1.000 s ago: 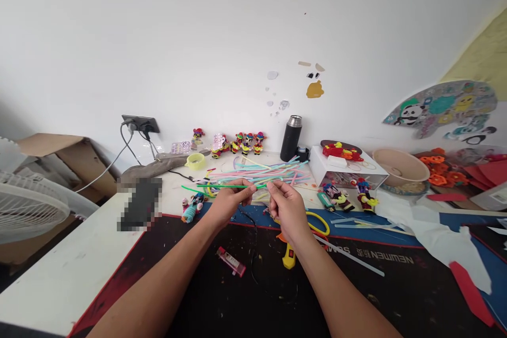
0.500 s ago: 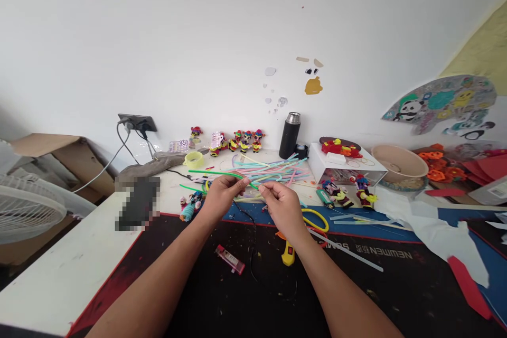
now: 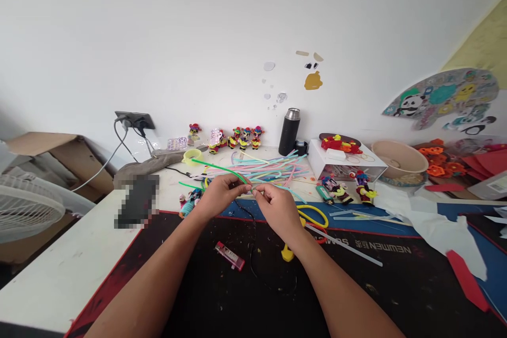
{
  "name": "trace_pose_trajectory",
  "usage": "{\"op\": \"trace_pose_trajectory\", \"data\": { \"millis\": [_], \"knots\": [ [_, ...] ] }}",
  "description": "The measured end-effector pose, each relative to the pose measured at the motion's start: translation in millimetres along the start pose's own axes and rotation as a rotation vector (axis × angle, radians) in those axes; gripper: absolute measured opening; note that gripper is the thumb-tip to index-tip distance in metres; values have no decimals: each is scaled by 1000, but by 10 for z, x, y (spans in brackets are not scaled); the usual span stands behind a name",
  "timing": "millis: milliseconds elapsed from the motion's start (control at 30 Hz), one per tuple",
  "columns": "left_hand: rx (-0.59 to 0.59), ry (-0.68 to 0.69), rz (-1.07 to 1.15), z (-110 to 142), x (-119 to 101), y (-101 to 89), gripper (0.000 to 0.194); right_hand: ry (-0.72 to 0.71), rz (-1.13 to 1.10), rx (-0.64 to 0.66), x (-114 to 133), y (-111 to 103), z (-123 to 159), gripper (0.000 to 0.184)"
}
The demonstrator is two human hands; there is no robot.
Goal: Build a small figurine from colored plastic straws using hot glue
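Both of my hands meet over the far part of the desk and pinch one green pipe cleaner (image 3: pixel 216 167). My left hand (image 3: pixel 219 195) grips it near the middle, and its free end sticks up and to the left. My right hand (image 3: pixel 275 208) pinches the other end, fingertips close to the left hand's. Just behind the hands lies a loose pile of pastel pipe cleaners (image 3: pixel 269 169). Under my right wrist, part hidden by it, are a yellow glue gun (image 3: pixel 287 253) and a yellow loop (image 3: pixel 315 216).
A black and red desk mat (image 3: pixel 245 296) bears a pink lighter (image 3: pixel 229 256) and a glue stick (image 3: pixel 348 247). Small pipe-cleaner figures (image 3: pixel 241 137) line the wall beside a black flask (image 3: pixel 289 132). A white box (image 3: pixel 344 163), a bowl (image 3: pixel 400 161) and a fan (image 3: pixel 27 206) stand around.
The green pipe cleaner has swung from level to slanting up on its left end, and my two hands have drawn closer together on it.
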State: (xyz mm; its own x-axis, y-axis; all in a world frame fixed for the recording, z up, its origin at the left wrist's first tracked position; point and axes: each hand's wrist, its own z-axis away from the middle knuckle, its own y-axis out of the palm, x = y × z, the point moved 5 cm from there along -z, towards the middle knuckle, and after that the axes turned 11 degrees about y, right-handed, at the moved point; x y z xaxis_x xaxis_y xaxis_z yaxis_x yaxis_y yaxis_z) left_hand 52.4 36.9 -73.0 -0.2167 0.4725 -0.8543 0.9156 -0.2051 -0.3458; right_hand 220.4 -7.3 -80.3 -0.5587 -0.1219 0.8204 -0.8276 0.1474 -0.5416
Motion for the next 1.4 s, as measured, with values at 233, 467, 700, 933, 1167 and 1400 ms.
{"op": "trace_pose_trajectory", "data": {
  "millis": [233,467,700,933,1167,1400],
  "knots": [
    [51,-38,77,-3,36,1,39,84,-133,-2,-28,-27,-21,26],
    [55,-107,102,39,57,29,39,186,-293,45,-75,-17,-35,27],
    [98,-127,125,54,73,79,40,210,-395,67,-74,3,-31,22],
    [89,-110,164,40,107,110,40,214,-406,75,-71,4,-38,21],
    [54,-24,-17,38,47,80,39,180,-337,71,-55,2,-30,18],
    [-2,181,-312,32,-105,28,34,125,-198,49,-47,0,-38,15]
  ]
}}
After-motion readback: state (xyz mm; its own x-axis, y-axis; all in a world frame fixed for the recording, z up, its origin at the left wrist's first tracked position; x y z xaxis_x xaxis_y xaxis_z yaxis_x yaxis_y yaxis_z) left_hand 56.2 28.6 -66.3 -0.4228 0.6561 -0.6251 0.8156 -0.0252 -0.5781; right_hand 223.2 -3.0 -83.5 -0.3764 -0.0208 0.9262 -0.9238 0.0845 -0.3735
